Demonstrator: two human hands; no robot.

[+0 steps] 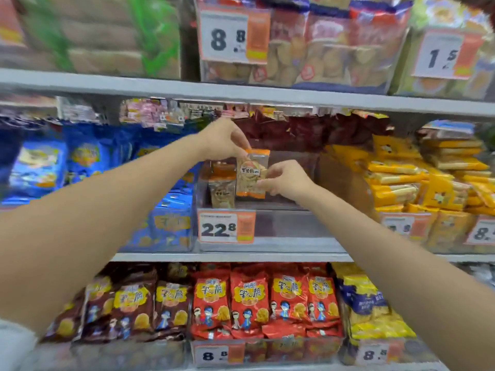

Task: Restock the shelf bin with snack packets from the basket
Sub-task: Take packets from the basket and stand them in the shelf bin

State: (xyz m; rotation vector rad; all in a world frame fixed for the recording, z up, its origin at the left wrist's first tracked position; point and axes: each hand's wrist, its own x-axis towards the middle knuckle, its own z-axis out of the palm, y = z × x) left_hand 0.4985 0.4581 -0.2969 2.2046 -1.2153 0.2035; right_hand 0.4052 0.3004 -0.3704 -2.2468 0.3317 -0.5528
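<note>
Snack packet (250, 180): upright, held over the clear shelf bin (284, 226), beside other packets (221, 192) standing inside.
Left hand (222, 141): pinches its top edge.
Right hand (285, 180): pinches its right side.

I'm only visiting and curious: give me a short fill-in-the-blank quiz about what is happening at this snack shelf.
1. The left hand pinches the snack packet by its ___ edge, while the right hand pinches its side.
2. The price tag on the clear bin reads ___.
3. The bags on the shelf straight below that bin are ___.

Missing words: top; 22.8; red.
</note>
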